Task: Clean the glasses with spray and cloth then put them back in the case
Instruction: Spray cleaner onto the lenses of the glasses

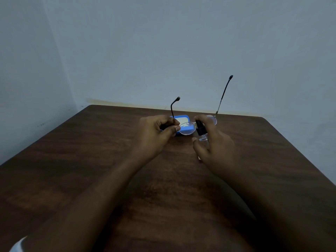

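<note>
The glasses point(185, 129) are held above the far middle of the table point(91, 160), lenses low and both arms pointing up, the right arm reaching higher against the wall point(163, 51); the frame is pinched at its left end between the thumb and curled fingers of the left hand point(156, 133); the right lens is partly hidden behind the right hand point(215, 145). A small clear spray bottle point(200, 130) with a black top is gripped by the right hand, one finger curled over the top, the nozzle set just beside the bridge of the glasses. A blue case point(182, 117) is seen lying on the table just behind the left lens; something pale shows in it, but what it is cannot be told. A white sleeve point(18, 244) is seen at the lower left corner.
</note>
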A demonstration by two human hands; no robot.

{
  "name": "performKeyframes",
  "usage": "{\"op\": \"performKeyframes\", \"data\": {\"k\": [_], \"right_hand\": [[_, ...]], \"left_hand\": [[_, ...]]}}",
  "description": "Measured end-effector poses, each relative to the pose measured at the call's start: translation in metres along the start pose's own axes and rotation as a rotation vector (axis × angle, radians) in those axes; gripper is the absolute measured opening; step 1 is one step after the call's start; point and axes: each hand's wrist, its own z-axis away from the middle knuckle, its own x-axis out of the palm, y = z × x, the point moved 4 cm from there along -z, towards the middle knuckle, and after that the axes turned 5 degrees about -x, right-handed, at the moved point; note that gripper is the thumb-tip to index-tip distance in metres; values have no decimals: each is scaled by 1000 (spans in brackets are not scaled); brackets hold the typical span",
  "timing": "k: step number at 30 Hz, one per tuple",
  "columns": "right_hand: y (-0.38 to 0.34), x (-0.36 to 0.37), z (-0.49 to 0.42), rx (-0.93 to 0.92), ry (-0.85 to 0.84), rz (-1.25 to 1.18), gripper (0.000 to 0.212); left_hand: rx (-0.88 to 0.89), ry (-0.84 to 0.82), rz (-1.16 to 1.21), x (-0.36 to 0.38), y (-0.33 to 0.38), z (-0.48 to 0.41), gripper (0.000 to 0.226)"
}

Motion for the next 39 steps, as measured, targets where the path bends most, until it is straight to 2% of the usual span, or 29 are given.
{"op": "performKeyframes", "data": {"k": [9, 18, 27, 39], "right_hand": [[11, -13, -4, 68, 84, -64, 56], [17, -17, -5, 136, 28, -5, 49], [15, -21, -6, 130, 57, 10, 41], [20, -19, -7, 127, 100, -78, 53]], "left_hand": [[-7, 42, -25, -4, -6, -4, 6], [-26, 28, -46, -5, -8, -5, 6], [-16, 33, -32, -6, -8, -6, 7], [-35, 43, -47, -7, -13, -9, 7]]}}
